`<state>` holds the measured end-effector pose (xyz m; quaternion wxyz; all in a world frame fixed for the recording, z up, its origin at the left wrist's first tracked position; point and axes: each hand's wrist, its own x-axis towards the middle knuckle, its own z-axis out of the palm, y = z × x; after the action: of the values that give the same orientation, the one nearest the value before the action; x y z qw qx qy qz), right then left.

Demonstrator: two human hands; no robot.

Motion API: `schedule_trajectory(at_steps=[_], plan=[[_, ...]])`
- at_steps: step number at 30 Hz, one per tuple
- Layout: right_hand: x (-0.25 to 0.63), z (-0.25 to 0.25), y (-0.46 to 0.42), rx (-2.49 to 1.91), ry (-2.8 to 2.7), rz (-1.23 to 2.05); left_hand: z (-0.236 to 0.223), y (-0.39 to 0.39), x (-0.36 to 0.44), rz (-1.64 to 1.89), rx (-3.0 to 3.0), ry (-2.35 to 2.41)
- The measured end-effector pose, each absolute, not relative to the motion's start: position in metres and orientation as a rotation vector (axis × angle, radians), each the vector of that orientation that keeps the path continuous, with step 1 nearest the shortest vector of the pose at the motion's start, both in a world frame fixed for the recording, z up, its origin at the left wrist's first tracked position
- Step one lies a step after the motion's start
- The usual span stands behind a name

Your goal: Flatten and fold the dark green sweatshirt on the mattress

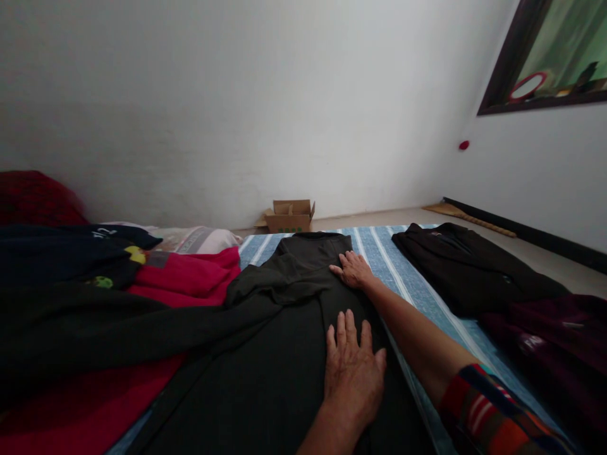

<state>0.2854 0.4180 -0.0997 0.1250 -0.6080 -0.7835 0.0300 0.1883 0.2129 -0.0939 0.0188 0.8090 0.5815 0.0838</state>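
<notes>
A dark grey-black garment (284, 328) lies spread lengthwise on a blue striped sheet (417, 284). My left hand (353, 370) rests flat on its lower middle, fingers stretched out and pointing away from me. My right hand (353, 270) reaches farther up and lies flat near the garment's top right, fingers open. The right arm wears a striped multicoloured sleeve (493, 414). Neither hand holds anything.
A pile of black and red clothes (118, 297) lies at the left, with a pillow (199, 239) behind. Folded dark garments (469, 265) sit at the right. A small open cardboard box (289, 217) stands by the white wall. A framed window (545, 57) is at the upper right.
</notes>
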Motion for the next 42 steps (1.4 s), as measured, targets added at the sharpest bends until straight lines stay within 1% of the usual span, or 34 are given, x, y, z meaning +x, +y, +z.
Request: schedule_trajectory(at_steps=[14,29,39,42], plan=[[0.287,-0.100,0.453,-1.803,-2.237,0.164,-0.092,0.212,0.188,0.215,2.481,1.783],[0.291,-0.102,0.463,-1.870,-2.165,0.265,-0.088,0.211,0.189,0.201,2.420,1.762],[0.290,-0.101,0.462,-1.942,-2.107,0.254,-0.090,0.209,0.188,0.217,2.432,1.752],[0.286,-0.098,0.455,-1.953,-2.089,0.206,-0.089,0.209,0.188,0.219,2.415,1.759]])
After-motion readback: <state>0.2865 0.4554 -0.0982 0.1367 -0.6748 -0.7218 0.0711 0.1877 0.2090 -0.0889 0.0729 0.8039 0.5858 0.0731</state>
